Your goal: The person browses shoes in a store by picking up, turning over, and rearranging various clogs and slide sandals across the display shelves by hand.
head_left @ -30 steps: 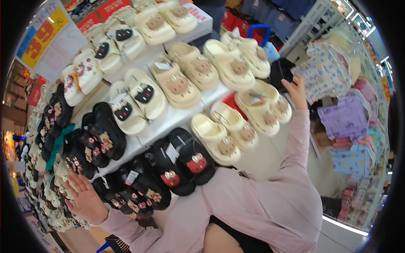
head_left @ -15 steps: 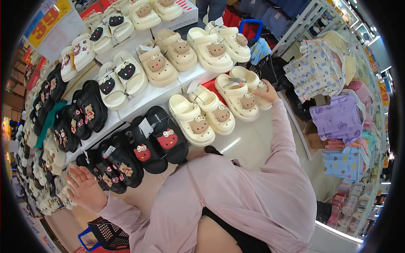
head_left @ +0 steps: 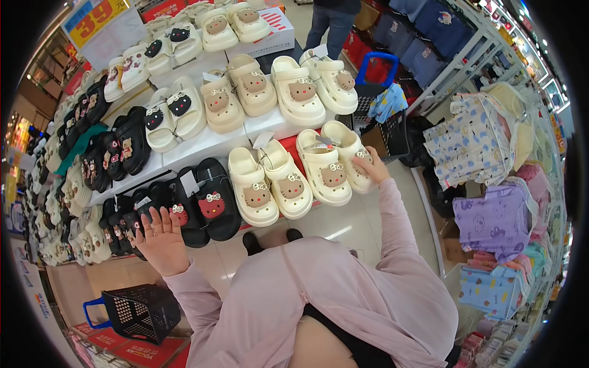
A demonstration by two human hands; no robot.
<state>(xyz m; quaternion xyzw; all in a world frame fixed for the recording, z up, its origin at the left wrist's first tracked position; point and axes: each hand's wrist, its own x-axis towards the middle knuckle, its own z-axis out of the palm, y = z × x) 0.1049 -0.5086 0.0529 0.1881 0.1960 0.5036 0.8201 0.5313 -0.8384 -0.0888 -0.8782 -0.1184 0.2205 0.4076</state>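
A pair of cream clogs with tan cat-face charms stands at the right end of the front row. My right hand (head_left: 372, 167) is closed around the toe side of the right-hand clog (head_left: 345, 140) of that pair; its mate (head_left: 323, 172) stands close beside it. My left hand (head_left: 162, 243) is held up with fingers spread and nothing in it. It hangs in front of the black slides (head_left: 216, 205) with red cat-face charms and hides part of them. Another cream clog pair (head_left: 287, 184) stands between the slides and the right-hand pair.
More cream and tan clogs (head_left: 299, 92) line the white step behind. A price sign (head_left: 95, 27) rises at the back left. A black shopping basket (head_left: 142, 313) stands at lower left, and a trolley with a blue handle (head_left: 375, 69) at back right. Children's clothes (head_left: 491, 211) hang on the right.
The view has shifted, so the display sits lower and the basket shows more fully. My left hand has moved right and up, toward the black slides. My right hand stays on the clog.
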